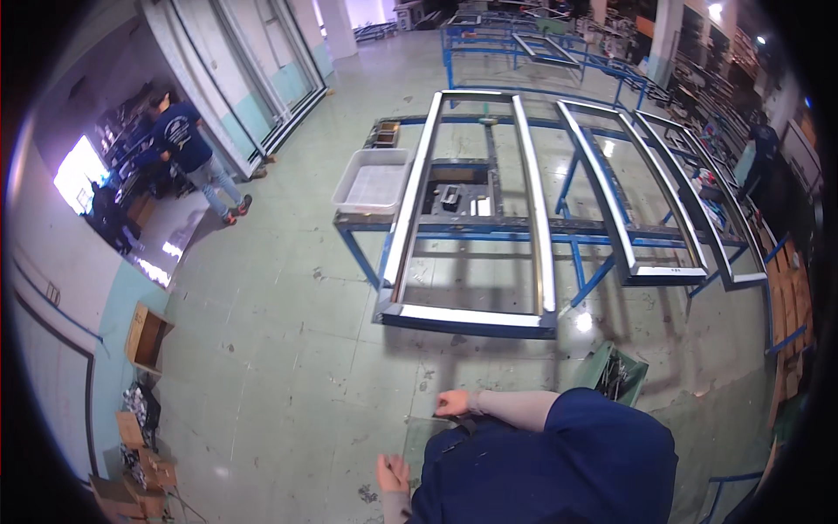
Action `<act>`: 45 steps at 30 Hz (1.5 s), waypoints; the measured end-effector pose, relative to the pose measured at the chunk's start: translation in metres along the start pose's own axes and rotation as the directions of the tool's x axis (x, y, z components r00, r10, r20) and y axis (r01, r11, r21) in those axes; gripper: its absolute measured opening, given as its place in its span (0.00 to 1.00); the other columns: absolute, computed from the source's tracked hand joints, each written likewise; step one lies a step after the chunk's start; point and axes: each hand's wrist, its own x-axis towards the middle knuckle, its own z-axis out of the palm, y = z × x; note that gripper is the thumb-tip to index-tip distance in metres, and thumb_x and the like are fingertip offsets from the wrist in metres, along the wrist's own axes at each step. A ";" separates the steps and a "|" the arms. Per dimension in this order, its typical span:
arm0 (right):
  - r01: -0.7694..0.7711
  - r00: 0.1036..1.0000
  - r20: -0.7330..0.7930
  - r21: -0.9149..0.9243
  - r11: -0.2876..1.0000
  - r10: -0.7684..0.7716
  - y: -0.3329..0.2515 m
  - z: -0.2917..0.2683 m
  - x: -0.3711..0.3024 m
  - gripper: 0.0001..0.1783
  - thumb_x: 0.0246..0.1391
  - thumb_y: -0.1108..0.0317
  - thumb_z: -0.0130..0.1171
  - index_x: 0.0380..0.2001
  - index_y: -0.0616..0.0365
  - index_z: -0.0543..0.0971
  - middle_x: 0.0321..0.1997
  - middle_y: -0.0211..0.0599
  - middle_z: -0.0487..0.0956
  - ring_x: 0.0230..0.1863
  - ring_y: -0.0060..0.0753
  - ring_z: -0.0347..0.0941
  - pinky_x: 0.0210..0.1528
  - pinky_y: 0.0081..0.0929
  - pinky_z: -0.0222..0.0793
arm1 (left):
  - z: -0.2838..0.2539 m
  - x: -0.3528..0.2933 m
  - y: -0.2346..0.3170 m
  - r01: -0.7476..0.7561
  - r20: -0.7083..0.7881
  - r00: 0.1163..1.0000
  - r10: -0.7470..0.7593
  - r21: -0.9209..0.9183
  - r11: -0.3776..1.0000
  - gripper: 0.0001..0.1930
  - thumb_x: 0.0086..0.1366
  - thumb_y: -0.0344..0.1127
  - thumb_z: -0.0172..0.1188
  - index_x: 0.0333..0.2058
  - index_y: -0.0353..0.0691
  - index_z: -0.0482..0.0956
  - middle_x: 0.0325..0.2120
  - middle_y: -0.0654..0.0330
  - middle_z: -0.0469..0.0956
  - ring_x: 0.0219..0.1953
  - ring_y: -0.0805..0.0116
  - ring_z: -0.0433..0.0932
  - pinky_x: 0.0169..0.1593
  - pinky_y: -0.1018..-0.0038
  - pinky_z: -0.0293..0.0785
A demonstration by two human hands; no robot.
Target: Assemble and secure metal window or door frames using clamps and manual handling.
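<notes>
Low in the head view, my right hand [451, 403] is closed, with a small dark thing at its fingertips that is too small to name. It is beside the upper left corner of a clear sheet, like glass [421, 434], partly hidden behind my body. My left hand [393, 473] is lower and farther left, its fingers curled in; whatever they hold, if anything, does not show. Both hands are apart from the nearest metal frame [471, 316], a long rectangle with white-faced bars lying on a blue stand [358, 253].
Two more frames [668, 272] [746, 278] lie to the right. A white plastic tray [371, 208] sits at the stand's left end. A green bin [640, 384] with metal pieces stands by my right side. Wooden boxes [140, 341] line the left wall. Another person [188, 144] stands far left.
</notes>
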 end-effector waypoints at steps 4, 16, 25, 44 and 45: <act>0.256 0.951 0.175 0.005 0.967 -0.253 -0.128 0.011 0.058 0.29 0.49 0.46 0.57 0.46 0.57 0.73 0.42 0.43 0.78 0.45 0.41 0.75 0.48 0.33 0.69 | 0.076 -0.002 0.113 -0.283 0.079 0.949 0.304 -0.204 0.937 0.21 0.62 0.51 0.54 0.45 0.43 0.65 0.45 0.59 0.71 0.47 0.65 0.70 0.50 0.65 0.66; 0.151 0.442 0.740 0.496 0.855 -0.507 -0.427 -0.057 0.191 0.23 0.40 0.76 0.64 0.44 0.70 0.76 0.47 0.39 0.78 0.48 0.29 0.71 0.52 0.27 0.66 | 0.203 0.049 0.436 -0.895 0.462 0.438 0.772 0.138 0.425 0.07 0.65 0.30 0.52 0.39 0.34 0.71 0.33 0.57 0.76 0.37 0.69 0.76 0.45 0.72 0.74; -0.266 0.421 0.617 0.785 0.560 -0.665 -0.455 -0.126 0.358 0.13 0.48 0.69 0.61 0.36 0.65 0.75 0.27 0.30 0.79 0.26 0.17 0.72 0.30 0.17 0.67 | 0.252 0.160 0.569 -0.893 0.545 0.450 0.708 0.274 0.357 0.05 0.64 0.27 0.52 0.37 0.33 0.72 0.31 0.59 0.75 0.35 0.72 0.74 0.43 0.75 0.72; 0.514 0.779 -0.604 0.771 0.377 0.171 -0.397 -0.535 0.654 0.12 0.55 0.64 0.59 0.39 0.60 0.75 0.35 0.34 0.77 0.38 0.21 0.72 0.41 0.21 0.69 | 0.604 0.477 0.851 -0.871 0.882 0.431 0.190 0.352 0.343 0.08 0.64 0.34 0.54 0.32 0.34 0.75 0.33 0.58 0.78 0.35 0.72 0.74 0.41 0.75 0.71; 0.524 0.755 -0.596 0.799 0.294 0.273 -0.378 -0.544 0.670 0.12 0.55 0.63 0.58 0.37 0.61 0.74 0.33 0.32 0.76 0.35 0.20 0.72 0.37 0.20 0.67 | 0.643 0.494 0.856 -0.880 0.912 0.378 0.159 0.301 0.368 0.08 0.63 0.33 0.55 0.30 0.33 0.75 0.34 0.57 0.78 0.35 0.72 0.73 0.42 0.75 0.70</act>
